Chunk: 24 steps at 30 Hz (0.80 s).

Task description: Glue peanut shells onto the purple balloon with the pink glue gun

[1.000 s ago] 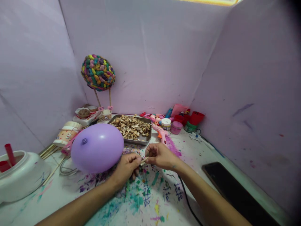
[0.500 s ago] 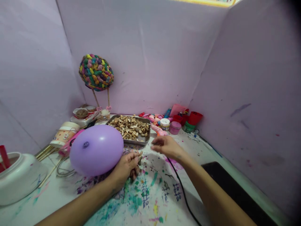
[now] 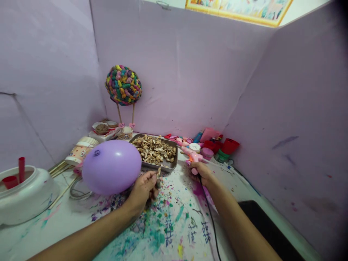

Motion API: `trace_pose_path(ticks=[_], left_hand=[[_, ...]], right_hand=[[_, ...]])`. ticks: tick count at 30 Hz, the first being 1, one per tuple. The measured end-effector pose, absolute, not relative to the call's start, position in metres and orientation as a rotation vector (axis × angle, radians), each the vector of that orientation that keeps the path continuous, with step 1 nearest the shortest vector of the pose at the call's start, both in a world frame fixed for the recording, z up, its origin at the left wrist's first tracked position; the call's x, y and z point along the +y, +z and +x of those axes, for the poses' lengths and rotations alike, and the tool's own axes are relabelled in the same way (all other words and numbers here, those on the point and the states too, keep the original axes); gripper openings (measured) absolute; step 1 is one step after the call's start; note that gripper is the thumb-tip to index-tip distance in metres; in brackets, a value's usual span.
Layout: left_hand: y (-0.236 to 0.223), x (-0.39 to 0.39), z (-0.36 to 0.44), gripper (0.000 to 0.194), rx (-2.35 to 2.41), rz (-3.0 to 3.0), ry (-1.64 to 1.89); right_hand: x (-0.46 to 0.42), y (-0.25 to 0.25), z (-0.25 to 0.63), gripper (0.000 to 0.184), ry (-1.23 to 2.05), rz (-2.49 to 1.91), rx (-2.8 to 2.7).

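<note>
My left hand (image 3: 145,186) is closed, pinching a peanut shell (image 3: 159,171) between thumb and fingertips. Beside it rests an inflated purple balloon (image 3: 111,168), its knot facing me. Farther off, a metal tray (image 3: 174,167) holds a heap of peanut shells (image 3: 154,148). My right hand (image 3: 202,172) is closed round the handle of a pink glue gun (image 3: 193,155), whose nozzle points away and to the left. A black cord (image 3: 210,214) runs from the handle toward me.
A ball covered in coloured shells (image 3: 123,85) stands on sticks at the back. Paper cups (image 3: 80,150) and a white pot (image 3: 29,195) are on the left. Jars (image 3: 208,153) and red cups (image 3: 230,145) stand at the back right. A black flat object (image 3: 261,221) lies near my right forearm.
My right hand has moved from empty, with bent fingers, to a grip on the glue gun's handle. The left hand still pinches the shell. My view has tilted upward.
</note>
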<state>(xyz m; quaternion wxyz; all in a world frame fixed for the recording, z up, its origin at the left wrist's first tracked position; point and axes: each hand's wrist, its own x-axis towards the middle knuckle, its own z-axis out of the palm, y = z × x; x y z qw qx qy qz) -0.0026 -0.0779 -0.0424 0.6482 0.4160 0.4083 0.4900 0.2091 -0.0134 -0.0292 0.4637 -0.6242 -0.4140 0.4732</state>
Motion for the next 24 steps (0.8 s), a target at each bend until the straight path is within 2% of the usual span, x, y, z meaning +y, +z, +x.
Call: trace_pose_path(ticks=[4, 11, 24], left_hand=[[-0.039, -0.079, -0.002, 0.022, 0.816, 0.863, 1.005], [-0.042, -0.083, -0.002, 0.022, 0.702, 0.823, 0.846], [-0.043, -0.084, -0.003, 0.026, 0.633, 0.747, 0.756]], right_hand=[[-0.045, -0.014, 0.185, 0.015, 1.215, -1.404, -1.087], [-0.077, -0.017, 0.142, 0.019, 1.239, -1.249, -1.148], [-0.081, -0.024, 0.139, 0.022, 1.185, -1.293, -1.158]])
